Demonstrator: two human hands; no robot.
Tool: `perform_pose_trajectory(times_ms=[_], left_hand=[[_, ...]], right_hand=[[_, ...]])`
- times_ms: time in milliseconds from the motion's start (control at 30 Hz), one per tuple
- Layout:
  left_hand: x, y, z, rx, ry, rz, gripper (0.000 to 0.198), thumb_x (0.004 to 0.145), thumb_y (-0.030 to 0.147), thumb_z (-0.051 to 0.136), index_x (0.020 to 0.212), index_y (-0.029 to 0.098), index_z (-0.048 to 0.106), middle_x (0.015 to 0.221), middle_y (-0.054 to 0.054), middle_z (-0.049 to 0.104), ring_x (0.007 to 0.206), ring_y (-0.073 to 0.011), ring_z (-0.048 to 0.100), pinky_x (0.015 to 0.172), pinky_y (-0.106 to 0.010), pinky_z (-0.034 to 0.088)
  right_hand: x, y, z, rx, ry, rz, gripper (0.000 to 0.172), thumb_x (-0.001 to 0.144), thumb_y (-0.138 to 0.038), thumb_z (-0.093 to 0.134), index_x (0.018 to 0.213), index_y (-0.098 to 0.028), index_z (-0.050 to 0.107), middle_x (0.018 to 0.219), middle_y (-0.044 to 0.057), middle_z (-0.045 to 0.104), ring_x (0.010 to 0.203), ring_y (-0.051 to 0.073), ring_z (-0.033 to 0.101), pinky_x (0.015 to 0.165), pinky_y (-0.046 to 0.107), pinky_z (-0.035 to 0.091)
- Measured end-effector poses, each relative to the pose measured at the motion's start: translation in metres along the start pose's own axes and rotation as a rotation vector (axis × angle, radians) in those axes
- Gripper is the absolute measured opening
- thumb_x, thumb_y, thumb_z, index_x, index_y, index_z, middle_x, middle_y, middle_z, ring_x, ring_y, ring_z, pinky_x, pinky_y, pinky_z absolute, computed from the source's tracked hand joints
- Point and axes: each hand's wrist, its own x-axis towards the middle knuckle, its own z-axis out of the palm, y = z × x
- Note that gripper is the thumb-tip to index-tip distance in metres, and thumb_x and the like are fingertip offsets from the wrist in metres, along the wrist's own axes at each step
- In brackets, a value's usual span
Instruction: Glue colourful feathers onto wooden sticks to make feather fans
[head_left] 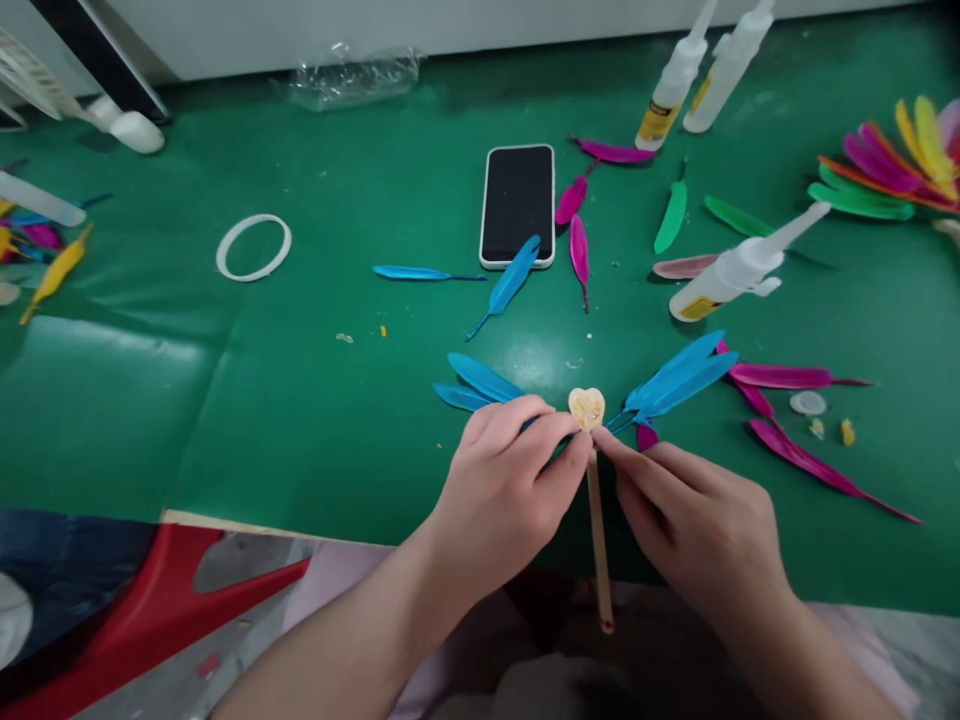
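A thin wooden stick (598, 540) with a small yellow heart-shaped piece (586, 407) at its top lies on the green table cover (315, 400). My left hand (504, 490) pinches blue feathers (480, 383) against the heart's left side. My right hand (694, 525) pinches at the heart's right side, where more blue feathers (679, 377) fan out. A magenta feather tip (646, 436) shows just under them.
A phone (518, 204) lies face up beyond the stick. Loose blue, magenta and green feathers are scattered around it. Three glue bottles (731, 275) (673, 80) (727, 65) sit right and far right. A white ring (253, 246) lies left; a finished feather fan (892, 165) is far right.
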Motion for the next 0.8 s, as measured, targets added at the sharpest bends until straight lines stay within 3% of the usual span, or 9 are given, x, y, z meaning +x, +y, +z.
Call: perform_pose_trajectory(times_ms=[200, 800], left_hand=[[0.0018, -0.0015, 0.0010, 0.015, -0.100, 0.017, 0.015, 0.087, 0.018, 0.052, 0.096, 0.016, 0.065, 0.090, -0.001, 0.066, 0.089, -0.0168, 0.053, 0.077, -0.032, 0.041], [0.0009, 0.0007, 0.0030, -0.008, -0.091, 0.014, 0.017, 0.086, 0.017, 0.053, 0.099, 0.014, 0.064, 0.094, 0.001, 0.068, 0.093, -0.0182, 0.053, 0.078, -0.033, 0.039]], right_hand=[[0.0000, 0.0003, 0.0020, -0.002, 0.013, -0.005, 0.031, 0.086, -0.019, 0.048, 0.113, -0.020, 0.063, 0.057, -0.003, 0.049, 0.050, 0.008, 0.045, 0.048, 0.024, 0.031], [0.0005, -0.0012, 0.0003, 0.003, 0.021, -0.010, 0.031, 0.086, -0.019, 0.047, 0.112, -0.016, 0.063, 0.055, -0.003, 0.046, 0.047, 0.008, 0.040, 0.045, 0.025, 0.027]])
